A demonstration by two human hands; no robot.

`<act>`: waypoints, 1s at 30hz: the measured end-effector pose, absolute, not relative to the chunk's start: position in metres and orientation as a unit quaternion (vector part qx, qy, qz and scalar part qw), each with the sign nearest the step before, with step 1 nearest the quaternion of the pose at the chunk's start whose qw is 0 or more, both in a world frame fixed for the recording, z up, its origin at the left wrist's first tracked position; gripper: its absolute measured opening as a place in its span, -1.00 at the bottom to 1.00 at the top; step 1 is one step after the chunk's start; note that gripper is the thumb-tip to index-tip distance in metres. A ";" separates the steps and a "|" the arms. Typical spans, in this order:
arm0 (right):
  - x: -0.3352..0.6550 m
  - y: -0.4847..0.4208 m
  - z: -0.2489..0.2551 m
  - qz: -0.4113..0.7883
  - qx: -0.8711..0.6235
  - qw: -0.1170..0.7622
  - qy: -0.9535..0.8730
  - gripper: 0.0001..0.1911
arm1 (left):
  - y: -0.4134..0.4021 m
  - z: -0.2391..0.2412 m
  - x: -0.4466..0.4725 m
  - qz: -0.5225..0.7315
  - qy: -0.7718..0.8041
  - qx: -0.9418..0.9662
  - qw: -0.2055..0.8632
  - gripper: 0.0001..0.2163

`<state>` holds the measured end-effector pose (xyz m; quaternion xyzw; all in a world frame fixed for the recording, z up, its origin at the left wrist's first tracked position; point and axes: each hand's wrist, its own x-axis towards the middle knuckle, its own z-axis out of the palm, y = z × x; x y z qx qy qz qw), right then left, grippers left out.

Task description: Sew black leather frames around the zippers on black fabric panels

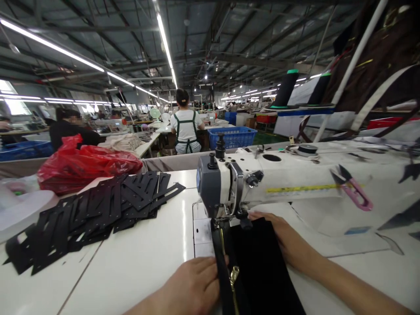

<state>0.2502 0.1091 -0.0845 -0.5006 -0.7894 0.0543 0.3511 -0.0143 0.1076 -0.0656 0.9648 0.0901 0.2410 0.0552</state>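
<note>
A black fabric piece (259, 267) with a gold zipper (233, 276) lies under the needle of a white sewing machine (282, 175). My left hand (193, 286) rests at the near edge, fingers closed on the left edge of the fabric beside the zipper. My right hand (285, 238) lies flat on the fabric's right side, fingers stretched toward the presser foot (218, 223).
A spread of several black cut pieces (95, 210) covers the table on the left, with a red plastic bag (82, 164) behind. Pink thread snips (352, 188) hang on the machine arm. A person in an apron (185, 127) sits ahead near a blue basket (232, 136).
</note>
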 end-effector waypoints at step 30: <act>0.262 0.115 -0.082 0.146 -0.680 0.298 -0.654 -0.78 | 0.129 -0.076 0.006 0.203 0.277 0.939 -0.029 -0.79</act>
